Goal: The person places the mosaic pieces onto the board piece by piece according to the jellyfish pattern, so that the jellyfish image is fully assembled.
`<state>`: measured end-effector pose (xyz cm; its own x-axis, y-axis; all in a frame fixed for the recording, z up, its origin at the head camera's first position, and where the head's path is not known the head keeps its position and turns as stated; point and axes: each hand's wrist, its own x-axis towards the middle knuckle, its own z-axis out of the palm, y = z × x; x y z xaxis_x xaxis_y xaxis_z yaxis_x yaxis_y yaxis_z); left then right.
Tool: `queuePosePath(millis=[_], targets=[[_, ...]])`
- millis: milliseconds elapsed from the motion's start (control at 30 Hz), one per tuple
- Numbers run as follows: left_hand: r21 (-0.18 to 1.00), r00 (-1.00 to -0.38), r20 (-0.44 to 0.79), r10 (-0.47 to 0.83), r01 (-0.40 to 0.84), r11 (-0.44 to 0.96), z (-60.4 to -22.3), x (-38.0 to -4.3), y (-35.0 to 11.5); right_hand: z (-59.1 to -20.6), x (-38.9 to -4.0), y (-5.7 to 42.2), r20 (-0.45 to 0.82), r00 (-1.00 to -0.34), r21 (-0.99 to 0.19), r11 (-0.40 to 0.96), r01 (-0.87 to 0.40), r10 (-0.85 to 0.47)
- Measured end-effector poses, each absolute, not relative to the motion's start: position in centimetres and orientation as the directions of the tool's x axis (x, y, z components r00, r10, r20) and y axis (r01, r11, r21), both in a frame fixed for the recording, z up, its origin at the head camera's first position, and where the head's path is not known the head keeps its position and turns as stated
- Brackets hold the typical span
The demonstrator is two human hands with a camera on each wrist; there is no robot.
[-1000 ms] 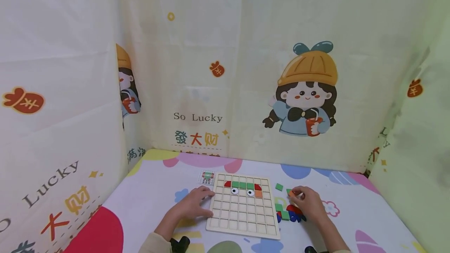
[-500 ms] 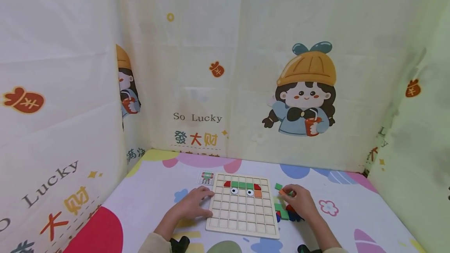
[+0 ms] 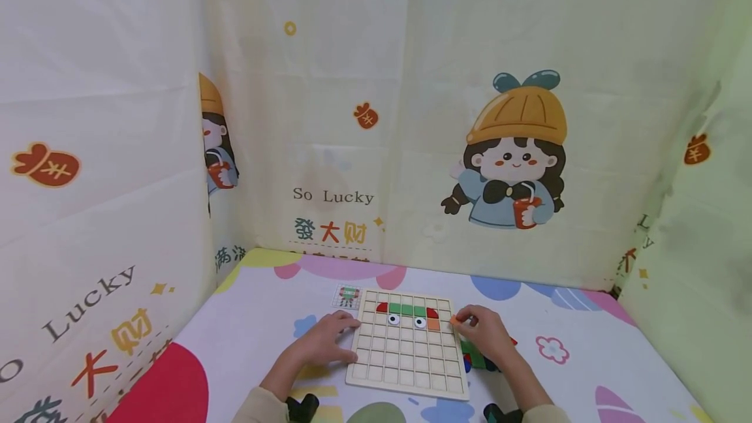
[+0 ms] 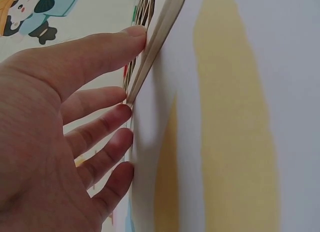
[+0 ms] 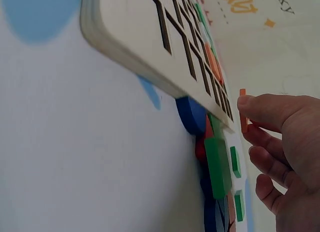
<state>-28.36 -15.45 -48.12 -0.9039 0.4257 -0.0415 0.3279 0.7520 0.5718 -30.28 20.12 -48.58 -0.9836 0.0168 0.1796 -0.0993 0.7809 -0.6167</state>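
Note:
A wooden grid board [image 3: 405,371] lies on the table. Its upper rows hold a strip of green tiles [image 3: 407,310] between two red quarter-round pieces [image 3: 382,308], with two eye discs [image 3: 393,319] and an orange square tile [image 3: 433,324] below. Fingers loosely spread, my left hand [image 3: 322,339] touches the board's left edge; in the left wrist view its thumb and fingertips meet the board's side [image 4: 159,46]. My right hand [image 3: 486,331] pinches a second orange tile [image 5: 243,111] between thumb and index finger, at the board's upper right edge.
Loose green, blue and red pieces [image 3: 477,355] lie by the board's right side, partly hidden under my right hand. Two separate green tiles [image 5: 235,162] show in the right wrist view. A small picture card [image 3: 346,296] lies at the board's upper left corner. Printed cloth walls [image 3: 411,149] enclose the table.
My right hand has moved left from above the loose pieces to the board's right edge, carrying the orange tile. The left hand has stayed at the board's left edge.

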Motion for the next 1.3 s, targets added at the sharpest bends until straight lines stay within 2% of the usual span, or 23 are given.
queuePosePath(millis=[500, 867, 1300], targets=[[0.571, -0.903, -0.046, 0.427, 0.327, 0.753, -48.1, -28.5, -15.4, -49.1, -30.7, 17.7, 0.155, -0.988, -0.651, 0.75, -0.122, -0.026], [0.565, -0.898, -0.032, 0.438, 0.346, 0.749, -48.2, -28.5, -15.5, -49.2, -31.2, 16.9, 0.164, -0.986, -0.624, 0.77, -0.136, -0.041], [0.568, -0.9, -0.021, 0.436, 0.348, 0.746, -48.2, -28.6, -15.4, -49.5, -32.2, 16.1, 0.26, -0.96, -0.594, 0.766, -0.246, -0.106]])
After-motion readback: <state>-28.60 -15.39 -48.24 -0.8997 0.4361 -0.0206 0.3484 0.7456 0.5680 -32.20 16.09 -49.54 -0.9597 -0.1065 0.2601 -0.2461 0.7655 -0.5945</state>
